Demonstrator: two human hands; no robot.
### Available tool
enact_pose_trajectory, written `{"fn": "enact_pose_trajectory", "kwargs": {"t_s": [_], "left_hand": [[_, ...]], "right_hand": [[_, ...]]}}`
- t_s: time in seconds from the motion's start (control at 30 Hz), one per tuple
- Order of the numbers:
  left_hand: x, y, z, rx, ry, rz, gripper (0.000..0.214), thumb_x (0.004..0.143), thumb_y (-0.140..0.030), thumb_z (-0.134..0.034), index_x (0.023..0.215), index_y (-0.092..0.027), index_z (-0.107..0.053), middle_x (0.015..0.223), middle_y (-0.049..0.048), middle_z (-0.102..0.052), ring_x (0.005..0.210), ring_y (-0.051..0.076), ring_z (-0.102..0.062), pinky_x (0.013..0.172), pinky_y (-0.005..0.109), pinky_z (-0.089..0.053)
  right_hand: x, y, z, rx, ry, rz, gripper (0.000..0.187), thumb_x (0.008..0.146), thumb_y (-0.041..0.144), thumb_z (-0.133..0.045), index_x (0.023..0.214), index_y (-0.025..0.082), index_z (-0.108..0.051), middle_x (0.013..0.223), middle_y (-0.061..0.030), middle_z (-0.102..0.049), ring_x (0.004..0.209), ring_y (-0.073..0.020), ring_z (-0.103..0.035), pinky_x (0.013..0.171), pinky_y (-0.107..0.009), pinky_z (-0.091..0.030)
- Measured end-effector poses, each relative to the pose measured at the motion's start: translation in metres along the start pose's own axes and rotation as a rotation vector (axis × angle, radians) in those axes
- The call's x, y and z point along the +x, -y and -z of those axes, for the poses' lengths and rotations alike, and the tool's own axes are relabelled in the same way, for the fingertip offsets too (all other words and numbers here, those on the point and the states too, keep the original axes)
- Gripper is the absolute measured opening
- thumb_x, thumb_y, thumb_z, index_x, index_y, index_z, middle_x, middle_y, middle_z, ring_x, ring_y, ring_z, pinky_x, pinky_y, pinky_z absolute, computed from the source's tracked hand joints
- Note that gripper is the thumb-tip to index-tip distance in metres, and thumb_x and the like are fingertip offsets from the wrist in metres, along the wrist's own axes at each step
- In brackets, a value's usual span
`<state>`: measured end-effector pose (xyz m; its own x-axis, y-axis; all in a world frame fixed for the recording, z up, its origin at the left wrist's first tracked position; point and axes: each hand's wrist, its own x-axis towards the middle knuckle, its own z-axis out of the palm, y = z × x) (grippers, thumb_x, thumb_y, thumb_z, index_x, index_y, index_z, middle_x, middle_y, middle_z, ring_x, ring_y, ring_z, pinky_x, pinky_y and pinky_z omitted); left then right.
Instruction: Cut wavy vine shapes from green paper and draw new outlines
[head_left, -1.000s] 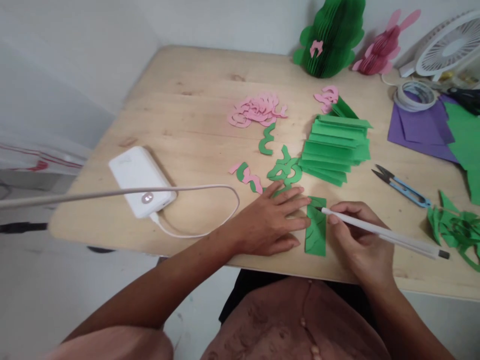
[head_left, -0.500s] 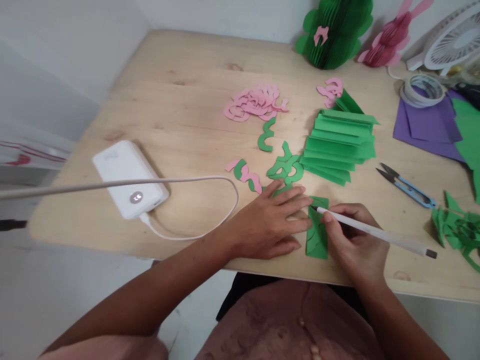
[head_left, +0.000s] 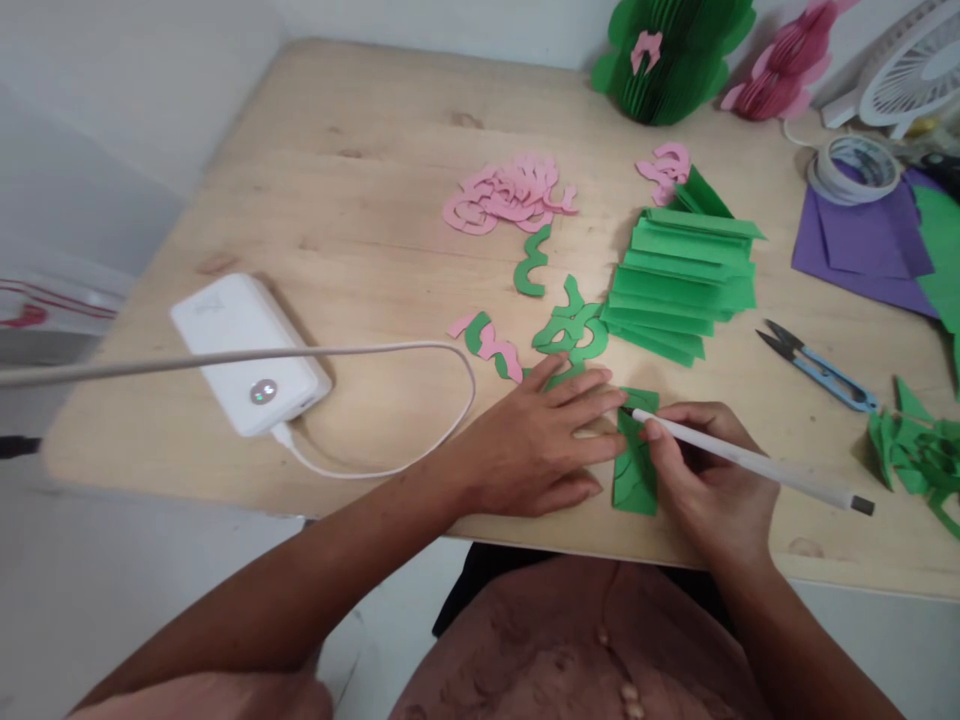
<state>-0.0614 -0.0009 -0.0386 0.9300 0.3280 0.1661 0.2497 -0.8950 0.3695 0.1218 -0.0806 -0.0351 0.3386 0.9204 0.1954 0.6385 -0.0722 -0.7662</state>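
Note:
A folded green paper piece (head_left: 635, 470) lies at the near edge of the wooden table (head_left: 360, 230). My left hand (head_left: 536, 440) lies flat beside it with fingers stretched out, the fingertips pressing its left side. My right hand (head_left: 709, 480) is closed round a white pencil (head_left: 750, 462), whose tip touches the top of the green piece. Pencilled curves show on the paper.
A stack of folded green papers (head_left: 679, 285), green cut-outs (head_left: 570, 330) and pink cut-outs (head_left: 506, 195) lie beyond the hands. Blue snips (head_left: 817, 368), green scraps (head_left: 915, 455), purple sheets (head_left: 862, 245), tape roll (head_left: 851, 168), a fan, and paper figures sit right. A white power bank (head_left: 244, 350) with cable lies left.
The pencil tip has shifted slightly left along the top of the green piece. The camera has tilted a little; my left hand stays put.

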Motion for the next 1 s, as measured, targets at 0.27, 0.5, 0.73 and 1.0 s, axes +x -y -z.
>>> {"fn": "enact_pose_trajectory", "kwargs": {"t_s": [0.27,0.5,0.73,1.0], "left_hand": [[0.0,-0.0008,-0.0002,-0.001,-0.006,0.01,0.033,0.086,-0.038,-0.055,0.115,-0.023,-0.06,0.141,0.0113,-0.047,0.137,0.031,-0.03,0.111,0.055,-0.019],[-0.0004,-0.0003,-0.0009,-0.01,-0.022,0.005,0.034,0.085,-0.038,-0.056,0.115,-0.022,-0.06,0.14,0.0115,-0.047,0.136,0.031,-0.031,0.111,0.055,-0.019],[0.0001,-0.0008,0.0005,-0.007,-0.004,0.012,0.033,0.086,-0.038,-0.055,0.115,-0.023,-0.06,0.14,0.0116,-0.047,0.136,0.031,-0.031,0.111,0.056,-0.019],[0.0,-0.0011,0.0005,-0.009,-0.007,0.014,0.033,0.085,-0.039,-0.056,0.114,-0.023,-0.06,0.14,0.0107,-0.048,0.136,0.03,-0.032,0.111,0.054,-0.019]], "right_hand": [[0.0005,0.0023,0.0002,-0.032,0.005,0.01,0.006,0.08,0.025,-0.066,0.079,0.02,-0.062,0.067,0.0009,-0.065,0.053,-0.0108,-0.058,0.046,-0.02,-0.047],[0.0001,0.0022,0.0001,-0.06,0.011,0.012,0.007,0.08,0.026,-0.065,0.081,0.02,-0.062,0.068,0.0001,-0.066,0.054,-0.0118,-0.059,0.046,-0.021,-0.047],[-0.0004,0.0021,0.0003,-0.07,0.006,0.004,0.008,0.08,0.028,-0.065,0.079,0.02,-0.062,0.067,-0.0003,-0.066,0.053,-0.0126,-0.059,0.045,-0.023,-0.047],[-0.0005,0.0019,-0.0006,-0.058,-0.014,-0.006,0.008,0.08,0.027,-0.065,0.078,0.02,-0.061,0.066,-0.0001,-0.065,0.052,-0.0125,-0.058,0.044,-0.022,-0.046]]}}
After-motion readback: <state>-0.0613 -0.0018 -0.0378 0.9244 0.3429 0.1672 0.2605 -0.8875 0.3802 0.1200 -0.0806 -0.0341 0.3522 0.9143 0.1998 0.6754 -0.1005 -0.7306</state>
